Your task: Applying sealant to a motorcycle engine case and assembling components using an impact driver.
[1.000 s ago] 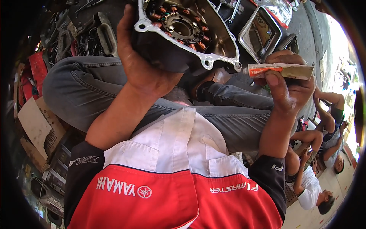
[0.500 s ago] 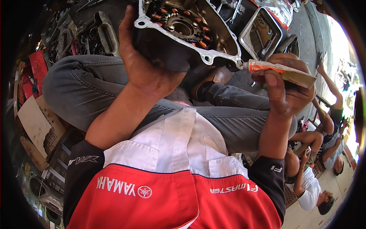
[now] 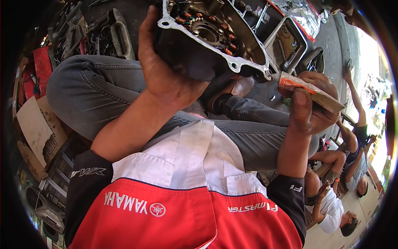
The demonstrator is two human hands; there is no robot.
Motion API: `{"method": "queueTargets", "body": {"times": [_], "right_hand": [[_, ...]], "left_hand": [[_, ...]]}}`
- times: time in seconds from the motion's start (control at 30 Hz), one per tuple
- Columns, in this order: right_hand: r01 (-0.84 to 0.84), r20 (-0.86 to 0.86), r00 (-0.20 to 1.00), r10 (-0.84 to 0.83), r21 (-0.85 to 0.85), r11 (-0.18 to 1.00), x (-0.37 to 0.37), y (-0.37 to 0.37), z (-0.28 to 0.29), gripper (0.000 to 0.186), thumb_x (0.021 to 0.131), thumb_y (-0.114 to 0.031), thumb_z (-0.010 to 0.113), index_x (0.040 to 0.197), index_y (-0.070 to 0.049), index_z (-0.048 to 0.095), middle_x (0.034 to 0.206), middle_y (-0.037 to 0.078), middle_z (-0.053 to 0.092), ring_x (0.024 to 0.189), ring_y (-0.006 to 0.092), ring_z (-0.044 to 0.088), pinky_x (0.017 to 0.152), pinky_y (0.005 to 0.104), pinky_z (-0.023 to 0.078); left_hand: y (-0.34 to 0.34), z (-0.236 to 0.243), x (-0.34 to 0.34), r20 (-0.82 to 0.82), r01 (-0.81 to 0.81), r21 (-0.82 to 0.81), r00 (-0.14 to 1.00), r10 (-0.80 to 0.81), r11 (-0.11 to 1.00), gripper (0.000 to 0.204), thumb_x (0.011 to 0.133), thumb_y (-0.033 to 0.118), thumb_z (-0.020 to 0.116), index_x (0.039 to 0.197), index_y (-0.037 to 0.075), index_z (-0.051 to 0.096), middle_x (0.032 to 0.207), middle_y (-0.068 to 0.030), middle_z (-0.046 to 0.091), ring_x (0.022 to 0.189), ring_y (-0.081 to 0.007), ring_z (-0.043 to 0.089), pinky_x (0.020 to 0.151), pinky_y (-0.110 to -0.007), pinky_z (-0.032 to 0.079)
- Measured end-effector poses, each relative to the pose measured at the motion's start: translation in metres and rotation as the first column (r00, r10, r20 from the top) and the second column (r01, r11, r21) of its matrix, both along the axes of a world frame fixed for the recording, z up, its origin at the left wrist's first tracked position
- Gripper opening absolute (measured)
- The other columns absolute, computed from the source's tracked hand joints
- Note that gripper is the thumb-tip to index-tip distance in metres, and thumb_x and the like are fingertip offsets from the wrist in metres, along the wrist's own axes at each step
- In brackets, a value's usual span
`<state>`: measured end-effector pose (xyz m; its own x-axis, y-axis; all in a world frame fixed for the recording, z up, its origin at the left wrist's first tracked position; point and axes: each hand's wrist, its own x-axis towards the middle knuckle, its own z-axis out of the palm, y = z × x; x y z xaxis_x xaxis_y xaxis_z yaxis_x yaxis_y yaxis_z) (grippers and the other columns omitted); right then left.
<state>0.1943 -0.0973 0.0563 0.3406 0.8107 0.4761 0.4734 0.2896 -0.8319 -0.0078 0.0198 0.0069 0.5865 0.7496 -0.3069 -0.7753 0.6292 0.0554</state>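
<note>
My left hand (image 3: 166, 79) holds up a dark engine cover (image 3: 186, 52) from its left and underside. Inside the cover sits a ring of copper coils (image 3: 207, 34), a stator. Pale grey paste shows along the cover's rim. My right hand (image 3: 317, 103) pinches a flattened orange and white tube (image 3: 306, 89) of sealant between thumb and fingers. The tube's nozzle points left, at the lug on the cover's right corner; whether it touches cannot be made out.
Beyond the cover lie a metal-rimmed tray (image 3: 286, 43), a wrench (image 3: 262, 15) and a clear plastic bag (image 3: 300, 16). Motorcycle parts (image 3: 112, 35) are strewn at the far left. Cardboard (image 3: 39, 126) lies by my left knee. Other people (image 3: 331, 207) sit at the right.
The engine cover and my left hand have shifted slightly right. My right hand has moved a little down with the tube, which now slopes more steeply.
</note>
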Motion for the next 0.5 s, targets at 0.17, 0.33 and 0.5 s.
{"method": "queueTargets", "body": {"times": [0.17,0.33,0.5], "right_hand": [[0.012,0.06,0.998,-0.012,0.007,1.0,-0.003,0.0,0.002,0.024,0.079,-0.015,0.085,0.085,0.004,0.07,0.082,0.014,0.072,0.072,0.0212,0.071,0.065,0.0292,0.057],[-0.01,0.187,0.982,0.005,0.026,1.0,0.002,0.004,0.004,0.027,0.078,-0.017,0.086,0.084,0.003,0.069,0.078,0.014,0.071,0.067,0.019,0.07,0.061,0.0272,0.055],[-0.02,0.217,0.976,0.021,-0.006,1.0,0.008,0.005,0.005,0.028,0.076,-0.018,0.085,0.082,0.003,0.068,0.074,0.013,0.07,0.066,0.0202,0.071,0.058,0.0283,0.056]], "left_hand": [[-0.003,0.01,0.001,-0.079,0.038,-0.133,0.996,-0.049,0.99,0.064,0.095,0.064,0.049,0.136,0.016,0.059,0.134,-0.0071,0.063,0.122,-0.0312,0.061,0.106,-0.056,0.046],[-0.002,0.014,-0.002,-0.081,0.062,-0.16,0.994,-0.076,0.985,0.067,0.093,0.066,0.05,0.136,0.015,0.058,0.133,-0.0081,0.063,0.122,-0.0328,0.061,0.104,-0.058,0.048],[-0.002,0.012,-0.002,-0.059,0.094,-0.101,0.993,-0.1,0.991,0.069,0.093,0.067,0.049,0.139,0.016,0.057,0.135,-0.0082,0.062,0.123,-0.0325,0.06,0.105,-0.058,0.047]]}}
